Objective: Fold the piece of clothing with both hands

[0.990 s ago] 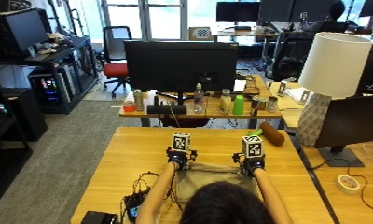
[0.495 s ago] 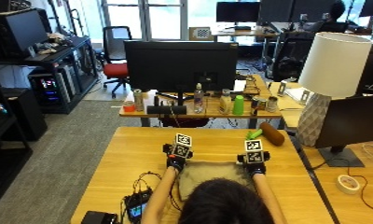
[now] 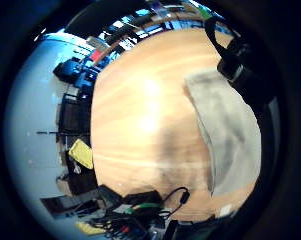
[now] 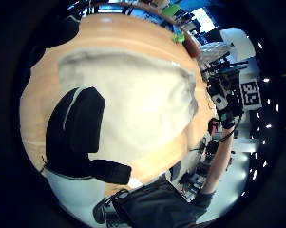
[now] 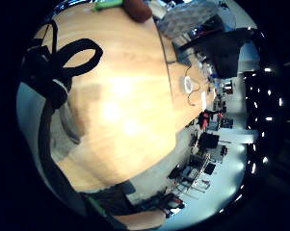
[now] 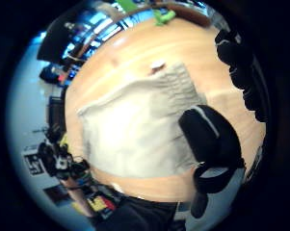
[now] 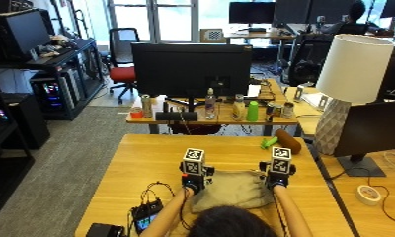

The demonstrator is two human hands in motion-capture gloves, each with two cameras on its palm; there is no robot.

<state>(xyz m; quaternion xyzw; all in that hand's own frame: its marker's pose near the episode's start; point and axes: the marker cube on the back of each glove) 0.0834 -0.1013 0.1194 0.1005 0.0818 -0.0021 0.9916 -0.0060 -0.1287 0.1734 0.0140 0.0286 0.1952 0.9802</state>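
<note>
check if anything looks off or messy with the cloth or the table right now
Nothing stands out. The beige cloth lies flat on the wooden table with the left hand and right hand at its far corners. Its near edge is hidden behind the person's head. A green object lies apart, farther back.

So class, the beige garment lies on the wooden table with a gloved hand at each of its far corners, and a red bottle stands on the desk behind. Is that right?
Not quite: the bottle on the desk behind is green, not red, as the outside view shows. The rest holds: the beige garment lies on the wooden table, with the left hand and right hand at its far corners.
</note>
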